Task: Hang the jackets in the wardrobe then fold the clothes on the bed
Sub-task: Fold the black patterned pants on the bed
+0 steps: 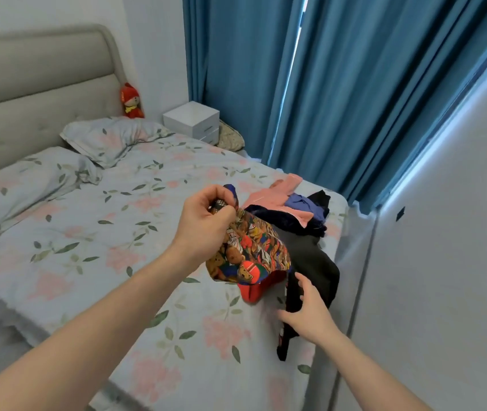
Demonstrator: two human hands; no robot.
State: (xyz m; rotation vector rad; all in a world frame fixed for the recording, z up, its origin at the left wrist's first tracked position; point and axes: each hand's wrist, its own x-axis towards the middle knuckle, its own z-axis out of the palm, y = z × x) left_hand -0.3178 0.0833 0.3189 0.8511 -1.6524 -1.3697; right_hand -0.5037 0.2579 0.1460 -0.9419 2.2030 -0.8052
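Fingers (221, 216) bunching printed garment (254, 250), crumpled folds

Printed garment (248, 250): your left hand (206, 218) hid its top edge, so you couldn't tell its type.
Clothes pile (292, 212): layers overlapped; lower pieces were concealed.
Black garment (313, 271): your right hand (310, 312) covered part.
Forearms: cut off at the bottom edge.
Bed (88, 232): left side ran out of view.

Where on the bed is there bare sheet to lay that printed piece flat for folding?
The printed garment, gripped by the left hand, has bare bed left of it, between the pillows and the near edge. It is crowded on the right: the clothes pile and the black garment by the right hand.
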